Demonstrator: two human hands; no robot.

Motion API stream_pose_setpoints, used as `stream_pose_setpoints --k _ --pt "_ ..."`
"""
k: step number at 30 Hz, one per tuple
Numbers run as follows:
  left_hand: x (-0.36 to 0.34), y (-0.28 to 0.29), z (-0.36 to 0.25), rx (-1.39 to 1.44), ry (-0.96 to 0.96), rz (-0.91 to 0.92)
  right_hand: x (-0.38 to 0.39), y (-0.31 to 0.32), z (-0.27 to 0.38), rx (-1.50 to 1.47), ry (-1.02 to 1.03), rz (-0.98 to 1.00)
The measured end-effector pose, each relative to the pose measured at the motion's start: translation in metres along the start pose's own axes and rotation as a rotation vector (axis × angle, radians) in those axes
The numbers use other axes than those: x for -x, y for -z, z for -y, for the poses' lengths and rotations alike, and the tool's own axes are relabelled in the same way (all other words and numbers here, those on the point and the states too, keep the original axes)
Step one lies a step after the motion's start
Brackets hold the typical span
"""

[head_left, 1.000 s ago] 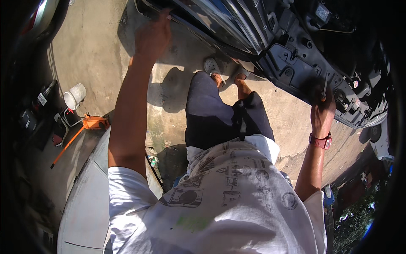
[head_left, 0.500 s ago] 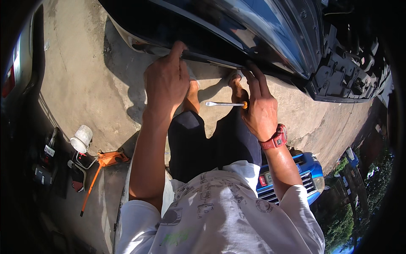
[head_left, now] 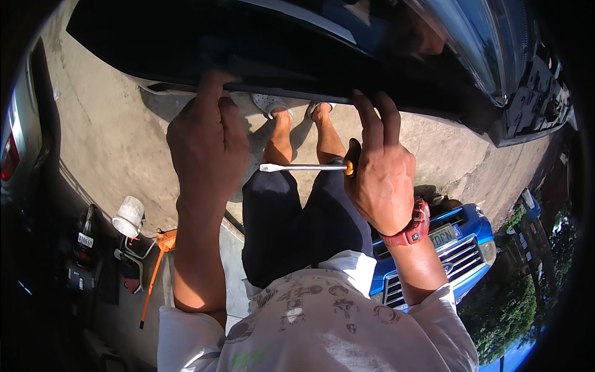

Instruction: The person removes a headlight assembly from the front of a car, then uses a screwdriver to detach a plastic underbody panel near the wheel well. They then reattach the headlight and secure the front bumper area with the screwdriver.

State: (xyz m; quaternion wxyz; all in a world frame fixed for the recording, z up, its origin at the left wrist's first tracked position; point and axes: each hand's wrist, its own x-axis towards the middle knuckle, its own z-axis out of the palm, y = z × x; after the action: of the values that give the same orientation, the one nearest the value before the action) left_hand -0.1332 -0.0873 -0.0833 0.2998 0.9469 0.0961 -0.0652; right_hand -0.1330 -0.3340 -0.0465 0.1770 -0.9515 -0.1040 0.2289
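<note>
A glossy black car body panel [head_left: 266, 53] spans the top of the view, beside a clear headlight [head_left: 486, 56]. My left hand [head_left: 207, 142] is at the panel's lower edge, index finger laid over it and the other fingers curled; its thumb is hidden. My right hand [head_left: 384, 180] holds a flat-blade screwdriver [head_left: 310, 167] in its palm, the metal shaft pointing left and an orange-yellow part of the handle showing. Two of its fingers reach up and touch the same edge, right of my left hand.
Grey brackets [head_left: 533, 105] are exposed at the car's right end. An orange floor jack [head_left: 165, 242] and a white bucket [head_left: 129, 216] stand on the concrete at left. A blue vehicle [head_left: 474, 229] is behind me at right, another car [head_left: 18, 142] at far left.
Both hands have stayed at the panel edge while the view shifted; my left hand sits farther left and lower. The screwdriver shows more of its shaft, still in my right hand.
</note>
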Motion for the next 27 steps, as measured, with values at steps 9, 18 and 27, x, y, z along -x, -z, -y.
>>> stream_pose_setpoints --k 9,18,27 --pt "0.01 -0.01 -0.007 0.019 0.082 -0.043 0.002 0.0 -0.013 -0.01 0.11 -0.058" --pt "0.017 -0.013 -0.003 -0.004 0.109 -0.048 -0.002 0.008 -0.018 -0.048 0.149 -0.013" --pt "-0.004 -0.018 -0.001 -0.004 0.095 -0.123 -0.016 0.004 -0.025 -0.101 0.233 -0.062"
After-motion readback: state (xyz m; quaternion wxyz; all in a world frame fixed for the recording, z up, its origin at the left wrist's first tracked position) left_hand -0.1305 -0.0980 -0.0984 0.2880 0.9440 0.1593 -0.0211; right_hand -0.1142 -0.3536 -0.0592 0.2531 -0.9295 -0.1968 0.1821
